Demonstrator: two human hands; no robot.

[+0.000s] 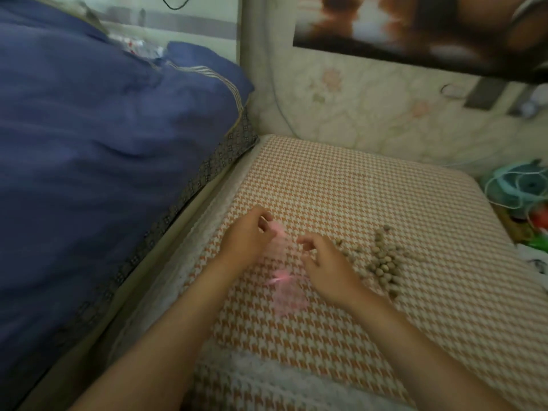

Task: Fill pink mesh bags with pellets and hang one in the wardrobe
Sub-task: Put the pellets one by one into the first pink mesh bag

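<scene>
Two pink mesh bags lie on the orange houndstooth cushion [385, 203]. My left hand [247, 235] pinches the top edge of the upper pink mesh bag [280, 244]. My right hand [324, 264] hovers at that bag's right side with curled fingers; whether it touches the mesh is blurred. The lower pink mesh bag [287, 292] lies flat between my forearms, its ribbon bow at its upper end. A heap of tan pellets [382, 262] is spread on the cushion just right of my right hand.
A dark blue duvet [103, 143] covers the bed on the left. A quilted floral panel [385, 114] rises behind the cushion. Teal yarn and colourful items [522, 188] sit at the right edge. A dark picture [415, 25] hangs above.
</scene>
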